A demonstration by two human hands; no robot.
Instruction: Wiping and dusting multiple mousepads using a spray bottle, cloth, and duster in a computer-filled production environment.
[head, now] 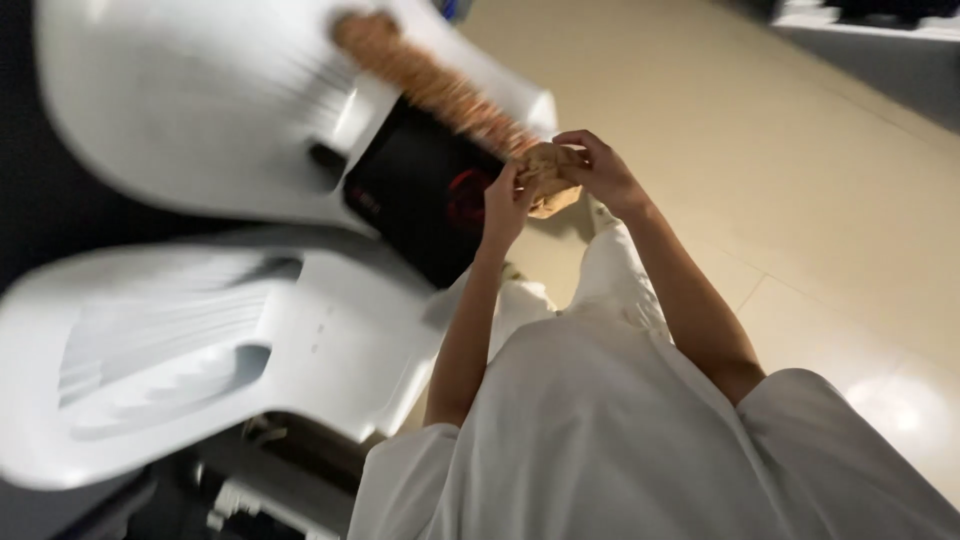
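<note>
In the middle of the frame we see our left hand (503,205) and right hand (600,172) gripping together the end of a brown patterned cloth (440,90). The cloth runs blurred to the upper left, over a black box (420,195) on a white plastic chair (200,110). Another white chair (180,350) stands at lower left.

Floor (800,180): pale cream tiles, thin grout lines, glossy, bright light patch reflected near right edge. Two white plastic chairs, slatted backs: one (200,110) upper left, other (170,350) lower left, side by side, blurred. Black flat object (420,190) lies on upper chair's seat. Dark grey furniture edge (880,50) top right. Far left background dark.
</note>
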